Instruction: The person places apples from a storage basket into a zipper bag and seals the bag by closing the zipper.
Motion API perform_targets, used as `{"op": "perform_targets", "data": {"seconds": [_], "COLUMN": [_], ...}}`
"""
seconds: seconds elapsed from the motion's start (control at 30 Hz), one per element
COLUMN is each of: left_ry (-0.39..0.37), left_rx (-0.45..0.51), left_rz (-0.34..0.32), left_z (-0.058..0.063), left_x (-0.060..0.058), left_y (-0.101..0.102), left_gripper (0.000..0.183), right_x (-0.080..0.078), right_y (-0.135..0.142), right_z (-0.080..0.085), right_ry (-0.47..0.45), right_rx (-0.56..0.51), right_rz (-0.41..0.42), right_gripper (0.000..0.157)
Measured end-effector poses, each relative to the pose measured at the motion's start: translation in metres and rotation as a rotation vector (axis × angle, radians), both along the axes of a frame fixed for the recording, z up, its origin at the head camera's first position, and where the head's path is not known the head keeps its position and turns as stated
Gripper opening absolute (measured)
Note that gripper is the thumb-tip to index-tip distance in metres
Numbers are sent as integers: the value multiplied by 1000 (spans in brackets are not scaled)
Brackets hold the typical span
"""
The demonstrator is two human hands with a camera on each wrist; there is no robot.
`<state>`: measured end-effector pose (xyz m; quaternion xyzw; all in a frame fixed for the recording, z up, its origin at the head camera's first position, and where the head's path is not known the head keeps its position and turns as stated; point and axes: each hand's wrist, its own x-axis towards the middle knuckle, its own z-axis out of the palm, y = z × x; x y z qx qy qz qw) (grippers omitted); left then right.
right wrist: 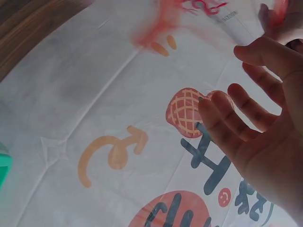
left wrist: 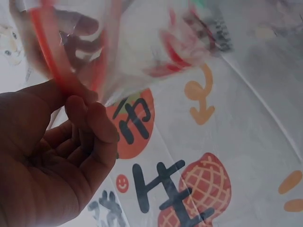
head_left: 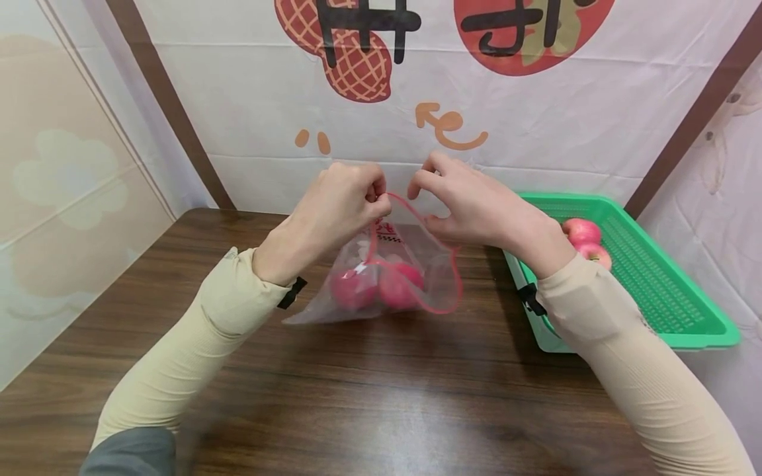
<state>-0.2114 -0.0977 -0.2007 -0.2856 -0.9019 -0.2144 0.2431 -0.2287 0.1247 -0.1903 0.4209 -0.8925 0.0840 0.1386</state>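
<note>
A clear plastic bag point(head_left: 431, 264) with a red zip rim stands on the brown wooden table point(head_left: 369, 396). Two red apples point(head_left: 354, 289) point(head_left: 403, 285) lie inside it. My left hand point(head_left: 376, 196) pinches the red rim at the bag's top and holds it up. In the left wrist view the left hand point(left wrist: 79, 101) has finger and thumb closed on the red strip, with the bag point(left wrist: 151, 42) blurred above. My right hand point(head_left: 424, 206) hovers at the rim's right side with loosely bent fingers. The right wrist view shows the right hand point(right wrist: 236, 80) with fingers spread and holding nothing.
A green plastic basket point(head_left: 661, 291) sits at the table's right edge, holding two more red apples point(head_left: 582, 231) point(head_left: 597, 254). A white printed cloth backdrop point(head_left: 536, 125) hangs close behind the bag. A pale panel point(head_left: 65, 198) closes the left side.
</note>
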Motion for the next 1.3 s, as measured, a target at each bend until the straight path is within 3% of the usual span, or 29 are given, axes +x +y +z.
{"op": "perform_targets", "data": {"seconds": [0.3, 0.83, 1.1, 1.3], "left_ry": [-40, -9, 8, -16], "left_rx": [12, 11, 29, 81], "left_rz": [10, 13, 9, 43], "left_z": [1, 1, -1, -4], "left_x": [0, -1, -1, -1], "left_y": [1, 0, -2, -4], "left_gripper": [10, 10, 11, 13], "right_x": [-1, -10, -16, -21], "right_y": [17, 78, 102, 116], "right_z": [0, -3, -10, -16], "right_ry": [-28, -101, -129, -174], "right_rx": [-3, -15, -46, -45], "right_rz": [-36, -209, -240, -274], "right_gripper": [29, 37, 38, 42]}}
